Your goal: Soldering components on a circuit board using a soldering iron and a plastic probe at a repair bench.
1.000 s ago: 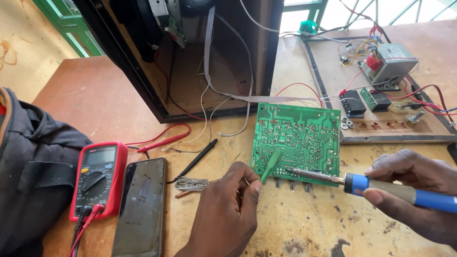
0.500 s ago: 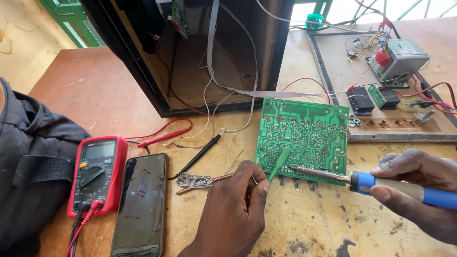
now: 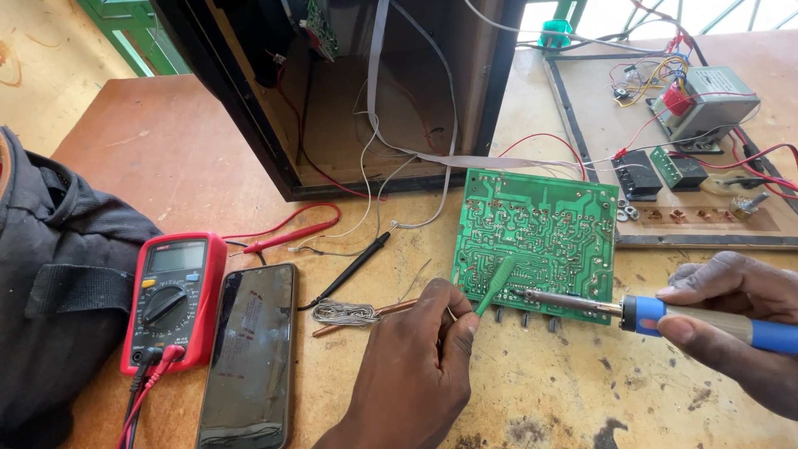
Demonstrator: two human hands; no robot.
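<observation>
Brown and scuffed, the table [image 3: 565, 391] carried everything, and nearest the camera the left hand [image 3: 411, 374] was curled shut around a slim green tool [image 3: 496, 283], whose tip rested on the lower edge of the circuit board. Opposite it the right hand [image 3: 736, 320] was closed on the blue-and-wood handle of a soldering iron [image 3: 665, 314], its metal tip laid against the same edge of the board, just beside the green tip. Judging by that, the step in hand was work on a single solder joint, with both tips meeting at one spot; the next move would seem to call for steady hands and a light touch, since neighbouring joints sat close.

To the left lay a dark phone [image 3: 249, 353], screen up, and beside it a red multimeter [image 3: 170, 299] with leads plugged in, next to a black bag [image 3: 50, 291]. A small coil of solder wire [image 3: 345, 313] lay between the phone and the left hand, and a black probe [image 3: 349, 268] and a red probe [image 3: 291, 235] lay a little farther back.

The green circuit board [image 3: 540, 233] lay flat, solder side up, its pale traces and shiny joints showing, and grey wires ran from its top edge. Behind it stood an open dark wooden cabinet [image 3: 349, 91], and to the right a wooden panel [image 3: 698, 216] with a transformer [image 3: 706, 104] and small parts.
</observation>
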